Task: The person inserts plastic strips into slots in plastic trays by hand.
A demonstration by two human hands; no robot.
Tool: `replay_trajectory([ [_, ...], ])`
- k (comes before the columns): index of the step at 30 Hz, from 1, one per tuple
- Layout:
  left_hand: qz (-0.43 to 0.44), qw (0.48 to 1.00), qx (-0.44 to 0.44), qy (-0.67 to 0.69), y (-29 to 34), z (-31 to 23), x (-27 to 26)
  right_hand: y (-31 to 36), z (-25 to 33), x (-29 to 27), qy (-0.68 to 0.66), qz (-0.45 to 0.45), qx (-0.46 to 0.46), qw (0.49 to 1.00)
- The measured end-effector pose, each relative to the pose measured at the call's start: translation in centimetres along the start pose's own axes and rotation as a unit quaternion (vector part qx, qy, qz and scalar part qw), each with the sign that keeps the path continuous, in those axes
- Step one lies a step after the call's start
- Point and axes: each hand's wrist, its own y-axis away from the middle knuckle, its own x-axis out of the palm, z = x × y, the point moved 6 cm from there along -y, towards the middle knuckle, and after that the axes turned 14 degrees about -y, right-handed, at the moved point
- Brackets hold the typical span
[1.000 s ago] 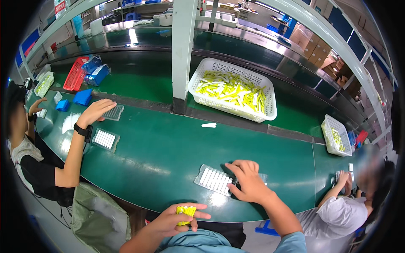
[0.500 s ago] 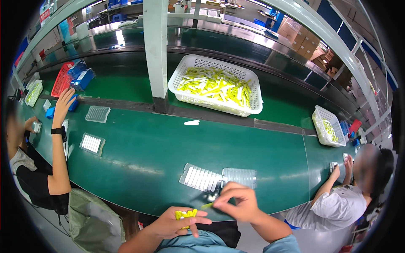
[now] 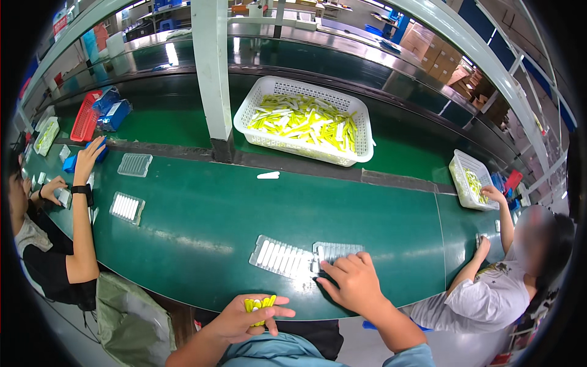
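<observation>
Left hand (image 3: 244, 319): fingers curled around a bunch of small yellow pieces (image 3: 259, 304), held at the near edge of the green table (image 3: 208, 226). Right hand (image 3: 353, 285): fingers loosely spread, palm down, fingertips touching a clear empty blister tray (image 3: 337, 250). Just beside it, to the left, 1 clear tray filled with white pieces (image 3: 280, 257). Further back, beside a pale post (image 3: 212, 73), 1 white basket (image 3: 305, 120) of yellow and white pieces. Neighbouring persons work at both sides; 1 smaller white basket (image 3: 471, 180) at right.
</observation>
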Motion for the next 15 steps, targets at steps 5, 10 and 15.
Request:
replay_trajectory([
  [5,0.014,1.0,0.009,-0.007,-0.3,-0.1,0.2,0.3,1.1,1.1,0.09,0.043,0.005,0.995],
  [10,0.027,0.999,0.015,0.023,-0.1,-0.3,0.2,-0.1,0.5,-0.3,0.087,0.013,-0.004,0.996],
  [15,0.057,0.997,-0.028,-0.052,-0.3,-0.5,1.8,-1.2,3.1,-1.2,-0.299,-0.013,0.005,0.954],
])
